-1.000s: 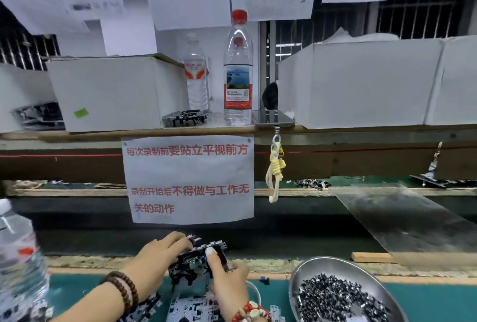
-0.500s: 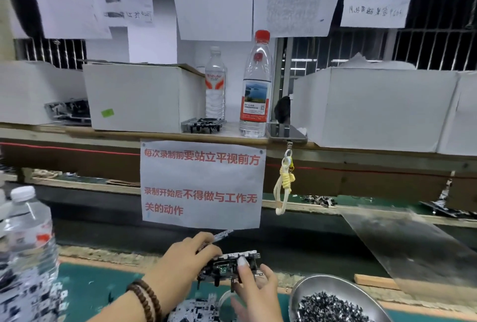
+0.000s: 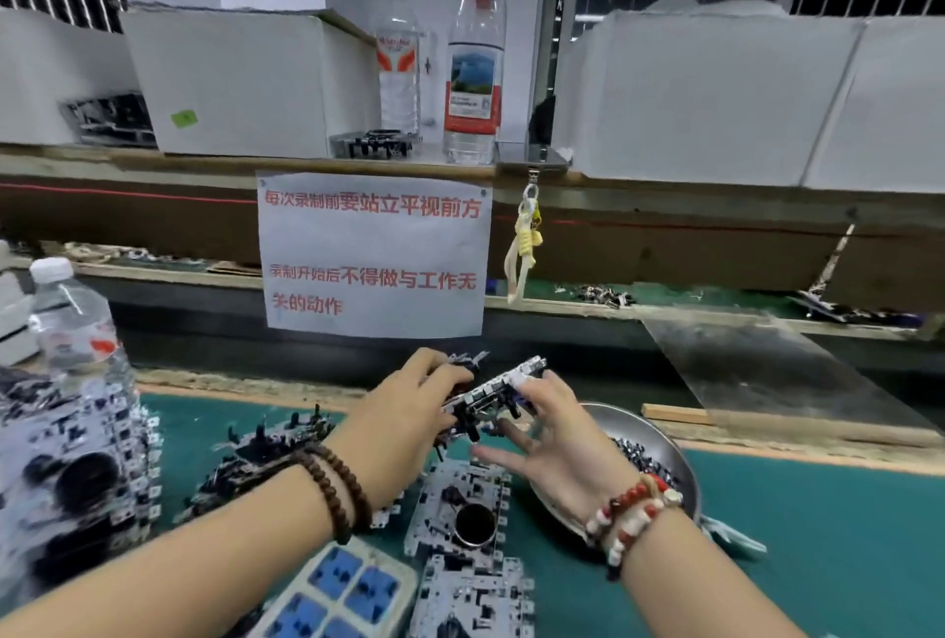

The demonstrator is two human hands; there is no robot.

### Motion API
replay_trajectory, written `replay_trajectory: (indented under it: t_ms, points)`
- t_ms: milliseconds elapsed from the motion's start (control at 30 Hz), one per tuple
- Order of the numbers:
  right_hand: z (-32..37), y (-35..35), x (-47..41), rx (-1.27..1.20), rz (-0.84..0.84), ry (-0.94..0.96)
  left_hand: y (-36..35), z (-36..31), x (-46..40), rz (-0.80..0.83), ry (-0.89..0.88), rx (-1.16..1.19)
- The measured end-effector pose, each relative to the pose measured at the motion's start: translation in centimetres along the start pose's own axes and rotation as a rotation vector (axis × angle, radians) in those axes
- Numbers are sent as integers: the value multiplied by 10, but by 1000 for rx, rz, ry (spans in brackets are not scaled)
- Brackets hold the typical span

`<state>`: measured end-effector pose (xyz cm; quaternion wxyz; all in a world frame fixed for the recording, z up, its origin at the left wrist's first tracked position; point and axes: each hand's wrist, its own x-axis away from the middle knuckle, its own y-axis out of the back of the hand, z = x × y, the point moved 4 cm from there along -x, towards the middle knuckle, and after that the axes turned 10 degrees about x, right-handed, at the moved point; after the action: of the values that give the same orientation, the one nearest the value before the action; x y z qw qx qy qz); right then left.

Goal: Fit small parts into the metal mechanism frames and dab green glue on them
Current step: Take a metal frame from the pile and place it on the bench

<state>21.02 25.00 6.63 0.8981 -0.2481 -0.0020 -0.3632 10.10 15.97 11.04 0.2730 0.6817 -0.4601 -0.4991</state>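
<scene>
Change: since half a second ago both hands come further into view, forearms and bracelets now showing, and the held frame sits tilted, right end up, where it lay nearly level.
Water bottle (image 3: 76, 330): stands upright at the far left, beside a pile of frames (image 3: 66, 474).
Left hand (image 3: 404, 425): reaches in from the lower left, a brown bead bracelet (image 3: 332, 494) on the wrist; its fingers curl over the left end of the mechanism frame (image 3: 491, 397) and grip it.
Mechanism frame: held above the green mat (image 3: 818, 535) between the two hands, with black parts hanging from its underside.
Loose frames (image 3: 460, 509): lie flat on the mat below the hands, near a white tray with blue pads (image 3: 342, 586).
Right hand (image 3: 557, 438): comes in from the lower right, a red and white bead bracelet (image 3: 634, 514) on the wrist; upper fingers pinch the frame's right end, lower fingers spread straight beneath it.
Metal bowl (image 3: 659, 438): just right of the right hand, holding small dark parts (image 3: 639, 458).
</scene>
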Motion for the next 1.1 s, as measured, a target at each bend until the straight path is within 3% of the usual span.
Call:
replay_trajectory:
  t_ms: [467, 600, 767, 1100]
  points:
    - [-7, 25, 37, 255, -124, -36, -25, -58, 43, 69, 145, 105]
    - [-9, 36, 44, 235, -132, -21, -16, -59, 54, -61, 188, 202]
    - [-12, 40, 45, 246, -154, -5, -11, -40, 65, -255, 371, 310]
    - [-25, 50, 32, 415, -129, -101, 19, -6, 46, -309, 581, 262]
